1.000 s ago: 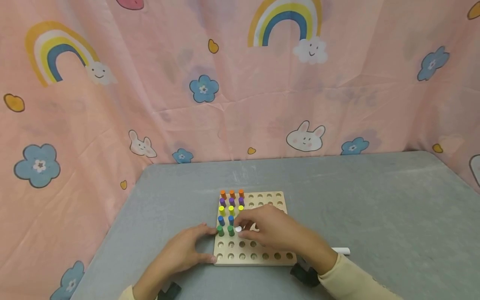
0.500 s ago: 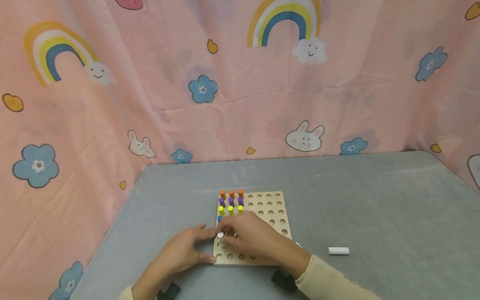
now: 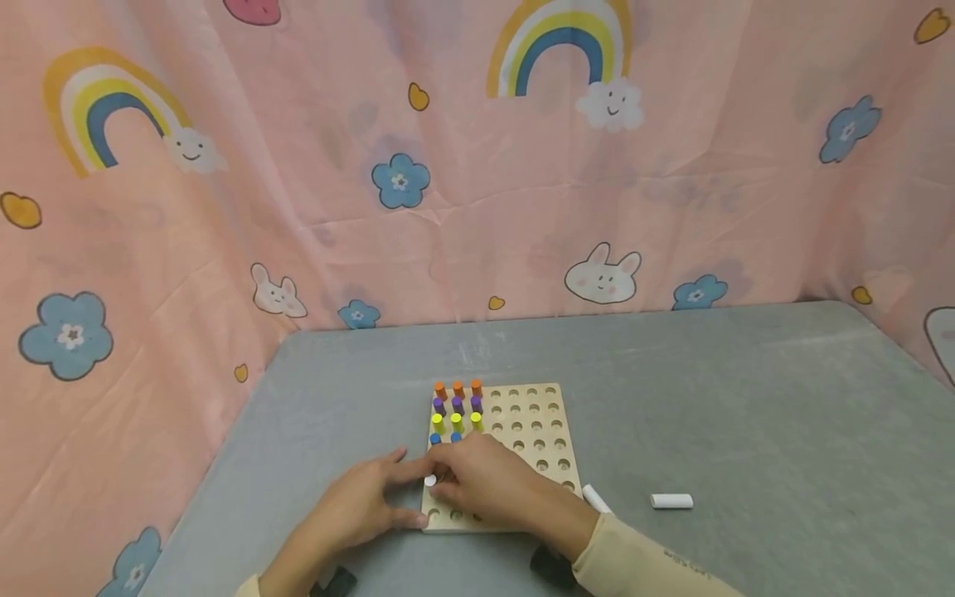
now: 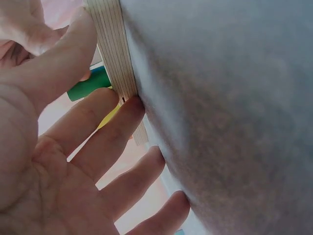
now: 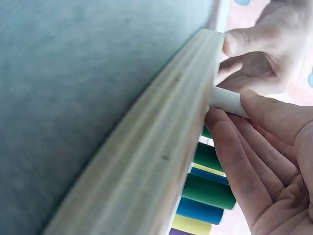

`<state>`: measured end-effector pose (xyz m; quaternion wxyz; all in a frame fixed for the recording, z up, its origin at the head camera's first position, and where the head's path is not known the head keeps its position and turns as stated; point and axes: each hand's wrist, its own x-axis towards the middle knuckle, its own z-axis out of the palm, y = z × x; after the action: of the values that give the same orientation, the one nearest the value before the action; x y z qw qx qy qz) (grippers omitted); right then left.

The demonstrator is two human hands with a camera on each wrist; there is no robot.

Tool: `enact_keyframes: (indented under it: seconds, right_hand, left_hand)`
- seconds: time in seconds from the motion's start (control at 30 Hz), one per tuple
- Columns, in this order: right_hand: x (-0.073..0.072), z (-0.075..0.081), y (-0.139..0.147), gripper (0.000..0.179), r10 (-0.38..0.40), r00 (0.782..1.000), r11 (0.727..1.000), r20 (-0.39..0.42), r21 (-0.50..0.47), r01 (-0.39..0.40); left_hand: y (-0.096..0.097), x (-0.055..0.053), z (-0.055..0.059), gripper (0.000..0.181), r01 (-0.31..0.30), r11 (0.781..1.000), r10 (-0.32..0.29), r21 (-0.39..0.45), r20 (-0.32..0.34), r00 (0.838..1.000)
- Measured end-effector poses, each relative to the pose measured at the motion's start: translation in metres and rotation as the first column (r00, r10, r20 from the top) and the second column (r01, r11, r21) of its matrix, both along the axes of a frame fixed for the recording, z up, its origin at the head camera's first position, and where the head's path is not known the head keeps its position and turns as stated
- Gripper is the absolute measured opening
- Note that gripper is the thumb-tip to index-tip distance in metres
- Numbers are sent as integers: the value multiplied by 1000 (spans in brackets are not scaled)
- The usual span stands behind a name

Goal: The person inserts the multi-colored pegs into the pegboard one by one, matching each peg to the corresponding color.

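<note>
A square wooden pegboard (image 3: 552,456) lies on the table, with rows of orange, purple, yellow and blue pegs in its left columns. My right hand (image 3: 496,481) pinches a white peg (image 5: 229,101) between thumb and fingers, its lower end at the board's face by the left edge. Green pegs (image 5: 208,191) stand beside it in the right wrist view; the right hand hides them in the head view. My left hand (image 3: 360,497) rests at the board's left side, thumb and fingertips touching the edge, the other fingers spread out on the table.
Right of the board, a white peg (image 3: 671,501) lies on the grey table (image 3: 746,414). Another white peg (image 3: 595,499) lies by the board's right edge, partly behind the right forearm. A pink patterned curtain (image 3: 477,232) hangs behind the table.
My right hand has moved left across the board with the white peg, to the left column just in front of the green row. The left hand keeps its place at the edge.
</note>
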<state>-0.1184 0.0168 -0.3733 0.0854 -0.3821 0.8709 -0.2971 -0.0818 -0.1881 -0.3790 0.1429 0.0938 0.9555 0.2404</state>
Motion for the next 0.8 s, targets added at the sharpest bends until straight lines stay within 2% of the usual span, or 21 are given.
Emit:
enact_keyframes:
  seconds: [0.1, 0.4, 0.6, 0.8]
  right_hand:
    - [1, 1, -1, 18, 3, 1000, 999, -5, 37, -3]
    - [9, 10, 16, 25, -3, 999, 999, 40, 34, 1]
    - [16, 16, 51, 20, -57, 995, 998, 77, 5, 57]
    - [21, 9, 98, 20, -113, 989, 994, 94, -2, 114]
  left_hand:
    - [0, 0, -1, 71, 4, 1000, -4, 4, 3, 1000]
    - [0, 0, -1, 69, 20, 1000, -20, -5, -9, 1000]
    - [2, 0, -1, 71, 11, 1000, -11, -18, -2, 1000]
    - [2, 1, -1, 71, -8, 1000, 9, -28, 29, 1000]
